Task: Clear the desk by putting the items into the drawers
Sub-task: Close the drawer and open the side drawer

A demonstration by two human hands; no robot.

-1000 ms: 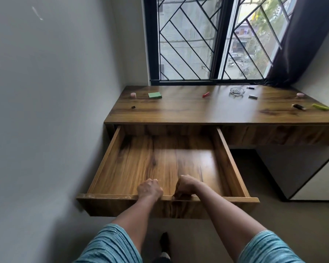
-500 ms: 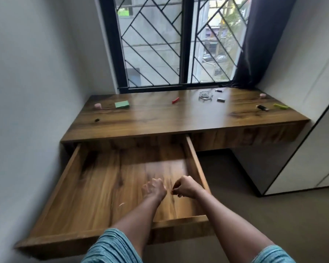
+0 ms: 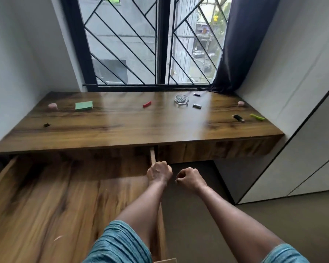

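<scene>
**Window, curtain, walls and floor**

A window (image 3: 156,40) with black frame and diagonal black grille (image 3: 122,44) fills the far wall. Right of the window hangs a dark curtain (image 3: 241,44), bunched at its foot. Left of the window stands a pale wall (image 3: 13,54); right, white cabinet panels (image 3: 302,139). Below them lies grey-brown floor (image 3: 273,221).

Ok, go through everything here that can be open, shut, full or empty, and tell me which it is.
left drawer: pulled fully open, nothing in it
right drawer: shut
left hand: fist closed, holding nothing visible
right hand: fist closed, holding nothing visible
glass ashtray: upright; contents unclear
curtain: drawn aside, to the window's right edge
desk: small items still on top
</scene>
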